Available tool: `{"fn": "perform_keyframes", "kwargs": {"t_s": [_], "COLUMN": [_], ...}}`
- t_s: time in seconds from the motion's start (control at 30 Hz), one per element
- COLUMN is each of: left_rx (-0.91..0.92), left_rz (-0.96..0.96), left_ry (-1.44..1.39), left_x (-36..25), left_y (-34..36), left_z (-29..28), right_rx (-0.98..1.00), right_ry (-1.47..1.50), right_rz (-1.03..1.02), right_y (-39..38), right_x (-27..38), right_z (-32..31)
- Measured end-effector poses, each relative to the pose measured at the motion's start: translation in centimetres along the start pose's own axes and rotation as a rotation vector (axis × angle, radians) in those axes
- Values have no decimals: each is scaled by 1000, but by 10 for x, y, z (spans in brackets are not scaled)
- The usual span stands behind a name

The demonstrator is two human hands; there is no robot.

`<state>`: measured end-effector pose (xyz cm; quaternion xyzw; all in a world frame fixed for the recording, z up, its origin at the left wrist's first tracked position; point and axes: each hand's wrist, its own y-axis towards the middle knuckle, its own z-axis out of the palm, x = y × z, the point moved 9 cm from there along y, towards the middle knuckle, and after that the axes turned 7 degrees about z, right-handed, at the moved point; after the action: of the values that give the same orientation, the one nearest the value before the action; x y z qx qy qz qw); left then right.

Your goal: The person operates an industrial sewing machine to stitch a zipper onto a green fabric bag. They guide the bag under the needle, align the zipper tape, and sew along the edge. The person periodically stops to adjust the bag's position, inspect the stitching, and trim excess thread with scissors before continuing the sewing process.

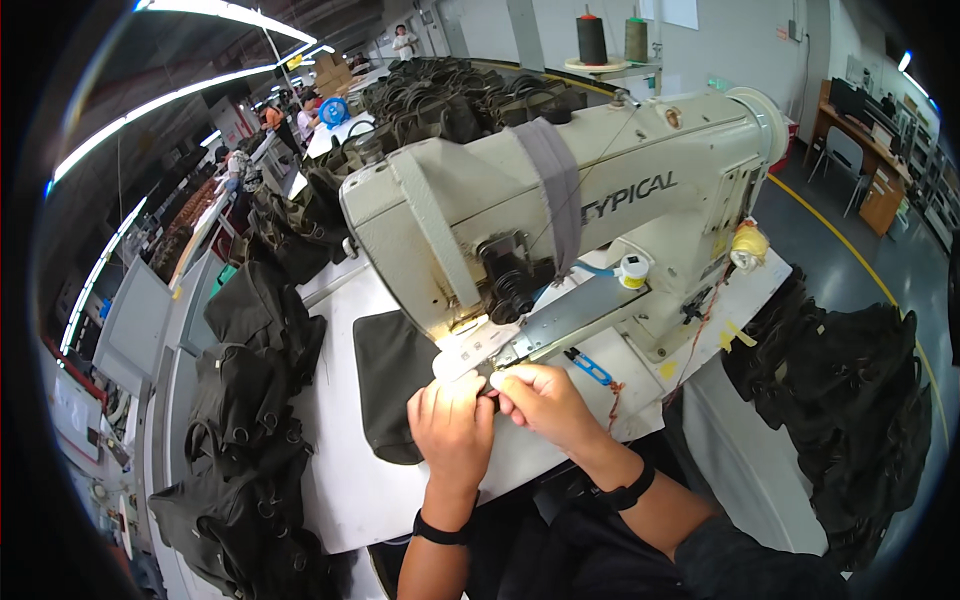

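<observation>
A cream industrial sewing machine (455, 200) stands in front of me, its lit needle area just beyond my fingers. A dark olive fabric piece (388, 375) lies on the white table left of the needle area and runs under my left hand (450, 428). That hand is closed, its fingers curled over the fabric's edge. Close beside it, my right hand (540, 400) is closed in a pinch at the machine's near side. What sits between its thumb and finger is too small to tell. The needle tip is hidden.
Blue thread snips (588, 366) lie on the table right of my hands. Dark bags (245, 400) are heaped along the left, with more bags (835, 420) piled at the right. Thread cones (592, 40) stand behind the machine. Other people work far off at the left.
</observation>
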<state>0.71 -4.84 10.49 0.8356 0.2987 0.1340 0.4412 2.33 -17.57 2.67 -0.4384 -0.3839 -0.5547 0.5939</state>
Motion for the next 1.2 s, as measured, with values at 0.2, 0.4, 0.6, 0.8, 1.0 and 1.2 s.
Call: {"fn": "perform_keyframes", "kwargs": {"t_s": [0.2, 0.4, 0.6, 0.8, 1.0, 1.2], "left_rx": [-19, -7, 15, 14, -15, 17], "left_rz": [26, -59, 53, 99, 142, 108], "left_ry": [1, 45, 16, -17, -5, 17], "left_x": [-2, -6, -1, -5, 0, 0], "left_y": [-1, 1, 3, 1, 1, -1], "left_z": [-8, 6, -10, -7, -14, -8], "right_rx": [28, 13, 50, 53, 24, 11], "right_ry": [3, -24, 36, 106, -1, 101], "right_rz": [12, -79, 13, 102, 90, 2], "right_y": [0, 4, 1, 4, 1, 4], "right_x": [0, -2, -5, -15, -7, -2], "right_z": [4, 3, 6, 1, 0, -4]}}
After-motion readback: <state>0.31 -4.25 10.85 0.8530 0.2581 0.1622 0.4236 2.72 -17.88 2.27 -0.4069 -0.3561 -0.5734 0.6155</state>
